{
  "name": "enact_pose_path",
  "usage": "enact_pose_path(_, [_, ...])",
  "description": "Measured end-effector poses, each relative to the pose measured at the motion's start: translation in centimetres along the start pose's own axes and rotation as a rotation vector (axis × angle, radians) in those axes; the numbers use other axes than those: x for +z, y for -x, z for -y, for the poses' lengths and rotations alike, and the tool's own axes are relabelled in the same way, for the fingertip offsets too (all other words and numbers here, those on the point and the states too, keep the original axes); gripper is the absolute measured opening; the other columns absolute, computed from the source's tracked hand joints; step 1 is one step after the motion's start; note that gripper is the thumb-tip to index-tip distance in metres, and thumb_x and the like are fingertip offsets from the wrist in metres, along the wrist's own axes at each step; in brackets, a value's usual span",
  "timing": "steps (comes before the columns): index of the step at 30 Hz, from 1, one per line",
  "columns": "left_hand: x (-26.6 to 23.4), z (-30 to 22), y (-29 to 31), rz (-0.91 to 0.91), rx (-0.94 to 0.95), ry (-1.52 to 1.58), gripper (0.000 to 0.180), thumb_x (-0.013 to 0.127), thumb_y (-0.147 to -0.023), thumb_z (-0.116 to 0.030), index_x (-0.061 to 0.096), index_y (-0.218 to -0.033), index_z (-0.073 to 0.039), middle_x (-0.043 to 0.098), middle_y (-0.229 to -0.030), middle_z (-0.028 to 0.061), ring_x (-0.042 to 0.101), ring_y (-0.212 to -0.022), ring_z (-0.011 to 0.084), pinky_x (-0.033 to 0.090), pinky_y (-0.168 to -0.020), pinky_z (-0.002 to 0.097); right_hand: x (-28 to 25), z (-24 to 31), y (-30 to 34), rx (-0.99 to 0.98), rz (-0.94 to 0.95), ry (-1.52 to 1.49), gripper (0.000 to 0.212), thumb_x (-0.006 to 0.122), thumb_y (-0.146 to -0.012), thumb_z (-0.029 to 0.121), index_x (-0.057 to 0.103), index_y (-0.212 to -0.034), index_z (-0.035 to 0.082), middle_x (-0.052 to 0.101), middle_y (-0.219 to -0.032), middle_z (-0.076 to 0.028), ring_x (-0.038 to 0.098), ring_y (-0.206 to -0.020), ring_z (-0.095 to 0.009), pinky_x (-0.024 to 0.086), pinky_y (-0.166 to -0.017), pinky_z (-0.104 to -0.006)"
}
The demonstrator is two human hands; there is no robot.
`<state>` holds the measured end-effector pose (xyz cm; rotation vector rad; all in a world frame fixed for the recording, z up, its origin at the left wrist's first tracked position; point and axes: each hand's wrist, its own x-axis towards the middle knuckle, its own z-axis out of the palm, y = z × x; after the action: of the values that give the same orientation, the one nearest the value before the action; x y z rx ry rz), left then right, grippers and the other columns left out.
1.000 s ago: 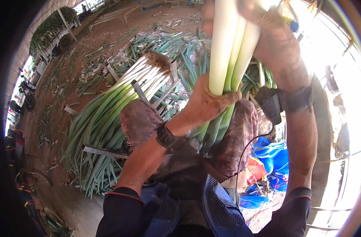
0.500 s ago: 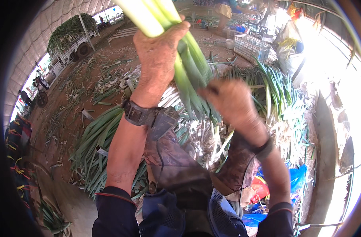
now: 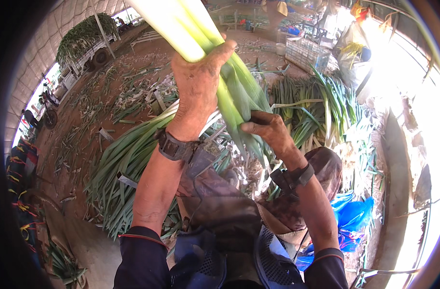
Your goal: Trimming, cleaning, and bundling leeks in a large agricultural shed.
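Note:
A bundle of thick leeks (image 3: 184,26) rises at a slant in front of me, pale shanks toward the top and green leaves hanging down to the right. My left hand (image 3: 195,84) is wrapped tightly round it where white turns to green. Lower down, my right hand (image 3: 274,134) pinches the leek leaves between thumb and fingers. A dark patch shows at those fingers; I cannot make out what it is. Beside my left forearm lies a heap of leeks (image 3: 121,166), leaves fanned toward me. Another leek pile (image 3: 304,108) lies beyond my right hand.
Leaf trimmings (image 3: 143,98) litter the dirt floor. A plastic crate (image 3: 306,54) stands at the far right, near a white sack (image 3: 352,58). Blue plastic (image 3: 357,212) lies by my right knee. A concrete edge (image 3: 395,188) runs along the right. A loaded truck (image 3: 85,48) is parked far left.
The bundle and my left hand have shifted slightly down and right. My right hand, blurred before, has come lower and now pinches the leaves. My right knee has swung outward to the right.

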<state>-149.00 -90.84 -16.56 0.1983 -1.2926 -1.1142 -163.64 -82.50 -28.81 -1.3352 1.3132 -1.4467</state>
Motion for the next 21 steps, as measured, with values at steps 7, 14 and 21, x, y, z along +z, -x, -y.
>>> enact_pose_path(7, [-1.2,0.8,0.8,0.086,0.017,-0.023,0.028,0.078,-0.078,-0.009,0.067,-0.1,0.002,0.068,-0.094,0.0068,0.063,-0.08,0.0126,0.051,-0.073,0.0279,-2.9,2.5,2.1,0.139,0.099,0.052,0.02,0.073,-0.083,0.022,0.071,-0.079,0.003,0.058,-0.062,0.002,0.048,-0.056,-0.006,0.038,-0.054,-0.0238])
enact_pose_path(14, [-1.8,1.6,-0.2,0.095,-0.098,-0.001,0.028,0.071,-0.076,0.003,0.065,-0.103,0.003,0.069,-0.098,0.0138,0.067,-0.091,0.0232,0.054,-0.084,0.0347,-7.8,5.2,1.4,0.081,0.34,0.741,0.018,0.071,-0.078,0.021,0.071,-0.086,0.004,0.067,-0.07,-0.005,0.062,-0.063,-0.015,0.047,-0.059,-0.0293])
enact_pose_path(21, [-5.2,-8.6,-7.1,0.277,0.622,-0.215,0.018,0.059,-0.085,-0.009,0.064,-0.1,-0.003,0.065,-0.093,0.0152,0.065,-0.084,0.029,0.055,-0.078,0.034,-6.9,3.8,-4.4,-0.247,-0.083,1.098,0.027,0.064,-0.08,0.024,0.07,-0.101,0.009,0.07,-0.092,-0.012,0.066,-0.087,-0.033,0.051,-0.08,-0.0422])
